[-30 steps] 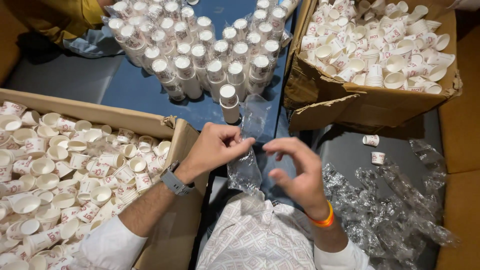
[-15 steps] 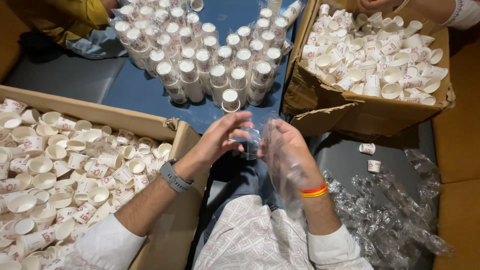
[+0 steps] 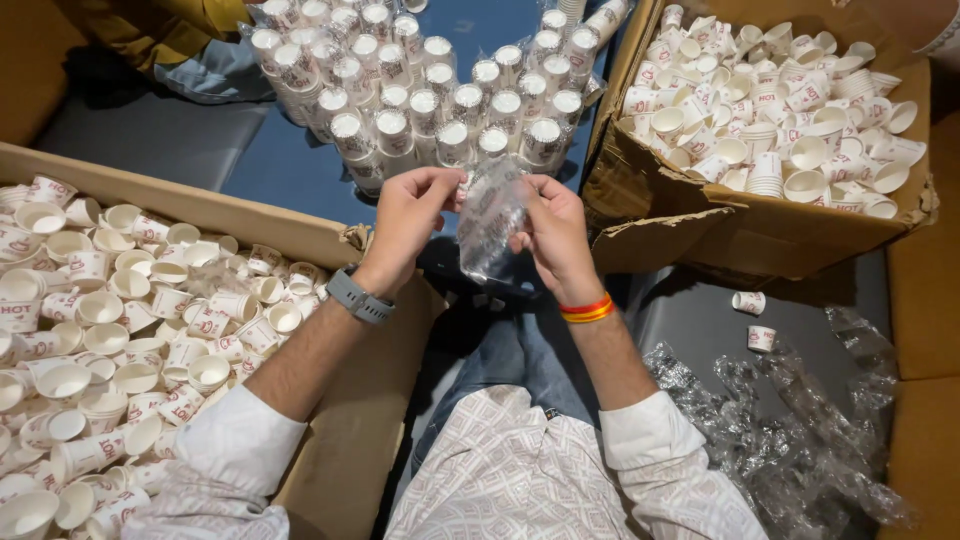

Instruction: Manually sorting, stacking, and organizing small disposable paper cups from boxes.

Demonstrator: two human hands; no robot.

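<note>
Clear plastic sleeve [image 3: 490,222] is held up between both hands, about centre of the view, over the person's lap. Left hand [image 3: 408,215] pinches its upper left edge w/ fingers closed on the film; right hand [image 3: 553,232] grips the right side same way. Sleeve hangs down crumpled; if cups are inside it, I cannot tell.

Nearest to the camera: white patterned shirt [image 3: 530,470] and blue jeans. Left wrist has a grey watch [image 3: 358,297], right wrist an orange-and-yellow band [image 3: 587,309].

At left, just beside the left arm, an open cardboard box [image 3: 250,215] is full of loose small white paper cups [image 3: 120,330], lying in all directions. At right, on the dark floor, a heap of empty clear plastic wrappers [image 3: 790,430] and two single cups [image 3: 755,320] near it.

Further, beyond the hands, on a blue surface [image 3: 270,165], many packed cup stacks in plastic [image 3: 430,90] stand close together, bottoms up. Far right, a second cardboard box [image 3: 700,225], torn at the front edge, also holds loose cups, some stacked.
</note>
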